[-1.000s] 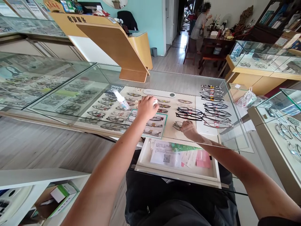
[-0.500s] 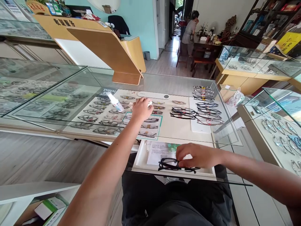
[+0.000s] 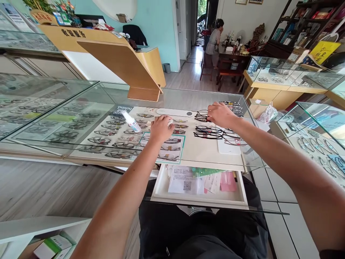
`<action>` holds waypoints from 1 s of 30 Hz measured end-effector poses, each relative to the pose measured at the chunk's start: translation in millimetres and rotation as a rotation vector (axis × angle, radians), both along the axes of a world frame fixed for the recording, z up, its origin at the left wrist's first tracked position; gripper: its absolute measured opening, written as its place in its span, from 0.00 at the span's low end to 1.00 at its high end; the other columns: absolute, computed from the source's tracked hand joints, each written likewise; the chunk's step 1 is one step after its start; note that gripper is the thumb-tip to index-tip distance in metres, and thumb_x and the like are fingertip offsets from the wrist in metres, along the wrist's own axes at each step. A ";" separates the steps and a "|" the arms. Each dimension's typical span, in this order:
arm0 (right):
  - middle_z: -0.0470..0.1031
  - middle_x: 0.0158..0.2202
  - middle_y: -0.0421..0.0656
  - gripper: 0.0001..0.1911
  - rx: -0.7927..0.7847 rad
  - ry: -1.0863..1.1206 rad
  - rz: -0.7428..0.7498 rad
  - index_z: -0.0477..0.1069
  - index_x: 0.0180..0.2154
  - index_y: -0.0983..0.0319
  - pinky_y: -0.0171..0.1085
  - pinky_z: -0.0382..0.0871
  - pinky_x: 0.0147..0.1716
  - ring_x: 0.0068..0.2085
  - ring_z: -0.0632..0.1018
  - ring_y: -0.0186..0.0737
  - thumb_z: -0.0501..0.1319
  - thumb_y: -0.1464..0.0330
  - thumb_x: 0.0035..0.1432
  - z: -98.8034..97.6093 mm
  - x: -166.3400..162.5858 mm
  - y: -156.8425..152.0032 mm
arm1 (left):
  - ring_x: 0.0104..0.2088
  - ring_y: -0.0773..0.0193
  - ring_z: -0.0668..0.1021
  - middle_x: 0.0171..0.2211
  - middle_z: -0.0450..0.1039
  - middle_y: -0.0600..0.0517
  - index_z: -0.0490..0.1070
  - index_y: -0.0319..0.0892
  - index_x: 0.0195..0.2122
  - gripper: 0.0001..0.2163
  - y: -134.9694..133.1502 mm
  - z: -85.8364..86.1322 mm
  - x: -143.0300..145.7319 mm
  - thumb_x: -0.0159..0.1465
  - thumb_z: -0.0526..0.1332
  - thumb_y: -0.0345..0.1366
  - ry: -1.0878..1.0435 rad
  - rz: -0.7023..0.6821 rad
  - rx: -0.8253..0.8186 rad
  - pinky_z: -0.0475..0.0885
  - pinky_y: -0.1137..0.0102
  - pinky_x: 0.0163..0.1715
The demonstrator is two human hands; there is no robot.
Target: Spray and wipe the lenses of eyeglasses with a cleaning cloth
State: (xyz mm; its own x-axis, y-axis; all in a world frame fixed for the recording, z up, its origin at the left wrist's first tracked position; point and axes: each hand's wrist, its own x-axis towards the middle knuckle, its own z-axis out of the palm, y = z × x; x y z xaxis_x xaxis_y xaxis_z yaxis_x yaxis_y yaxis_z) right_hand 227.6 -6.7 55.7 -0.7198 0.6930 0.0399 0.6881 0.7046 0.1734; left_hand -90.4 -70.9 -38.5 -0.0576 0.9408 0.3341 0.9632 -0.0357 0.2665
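Note:
My right hand (image 3: 222, 114) reaches over the glass counter, its fingers closed on the right end of a pair of dark-framed eyeglasses (image 3: 201, 116). The frames are at the glass, behind two rows of black eyeglasses (image 3: 207, 135). My left hand (image 3: 161, 128) rests on the counter with curled fingers around a small crumpled white piece (image 3: 170, 122), cloth or tissue, I cannot tell which. To its left a white spray bottle (image 3: 131, 122) stands. More eyeglasses (image 3: 233, 103) lie behind my right hand, partly hidden by it.
Below the glass an open drawer (image 3: 156, 192) holds papers and a pink packet (image 3: 228, 181). A wooden stand (image 3: 144, 94) rises at the counter's back. Several eyeglasses lie in the display case (image 3: 64, 150). A person (image 3: 212, 43) stands by a far table.
My right hand has moved up and forward with the black eyeglasses, from over the drawer to the counter's back rows. The left hand has stayed nearly in place. The drawer's contents are uncovered.

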 end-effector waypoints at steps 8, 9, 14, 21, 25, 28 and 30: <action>0.80 0.57 0.55 0.17 0.013 -0.061 -0.012 0.84 0.46 0.64 0.51 0.64 0.56 0.60 0.73 0.60 0.57 0.65 0.76 -29.5 -2.0 15.6 | 0.60 0.42 0.76 0.59 0.78 0.45 0.77 0.48 0.54 0.13 -1.6 2.6 1.0 0.71 0.60 0.38 -0.021 0.006 -0.009 0.70 0.49 0.59; 0.80 0.57 0.55 0.16 0.008 -0.060 -0.013 0.84 0.47 0.64 0.50 0.64 0.56 0.60 0.73 0.60 0.58 0.65 0.76 -30.3 -1.1 15.2 | 0.60 0.42 0.76 0.59 0.78 0.45 0.77 0.48 0.54 0.13 -1.5 2.5 1.0 0.71 0.60 0.38 -0.022 0.006 -0.007 0.70 0.49 0.59; 0.80 0.56 0.54 0.15 -0.032 -0.009 -0.023 0.84 0.49 0.62 0.49 0.65 0.56 0.60 0.73 0.59 0.62 0.61 0.75 -29.2 2.5 12.1 | 0.60 0.42 0.76 0.59 0.78 0.45 0.77 0.48 0.54 0.13 -1.6 1.9 0.8 0.71 0.60 0.38 -0.023 0.007 -0.002 0.70 0.49 0.59; 0.79 0.58 0.53 0.14 -0.079 0.033 -0.043 0.82 0.51 0.61 0.48 0.65 0.57 0.60 0.73 0.56 0.64 0.60 0.74 -28.8 4.7 8.3 | 0.61 0.42 0.76 0.59 0.79 0.46 0.77 0.48 0.54 0.13 -1.8 1.9 1.2 0.70 0.60 0.38 -0.016 0.007 0.000 0.70 0.50 0.58; 0.79 0.59 0.54 0.15 -0.120 0.052 -0.061 0.81 0.54 0.63 0.49 0.65 0.59 0.62 0.73 0.57 0.63 0.62 0.74 -28.6 5.9 7.2 | 0.61 0.42 0.76 0.60 0.79 0.45 0.77 0.49 0.54 0.13 -1.9 1.9 1.3 0.70 0.59 0.38 -0.024 0.003 0.003 0.70 0.49 0.60; 0.79 0.60 0.55 0.15 -0.140 0.092 -0.075 0.80 0.54 0.64 0.52 0.65 0.61 0.63 0.73 0.59 0.63 0.63 0.74 -26.0 5.6 4.8 | 0.61 0.42 0.76 0.60 0.78 0.45 0.77 0.49 0.54 0.14 -1.8 1.9 0.9 0.70 0.59 0.38 -0.027 0.007 -0.002 0.70 0.49 0.60; 0.78 0.60 0.55 0.13 -0.134 0.156 -0.081 0.80 0.52 0.64 0.54 0.66 0.61 0.62 0.74 0.61 0.63 0.64 0.73 -20.3 2.6 -3.3 | 0.62 0.43 0.75 0.61 0.78 0.45 0.77 0.49 0.55 0.14 -1.6 1.9 0.5 0.71 0.59 0.39 -0.025 0.011 -0.008 0.70 0.50 0.60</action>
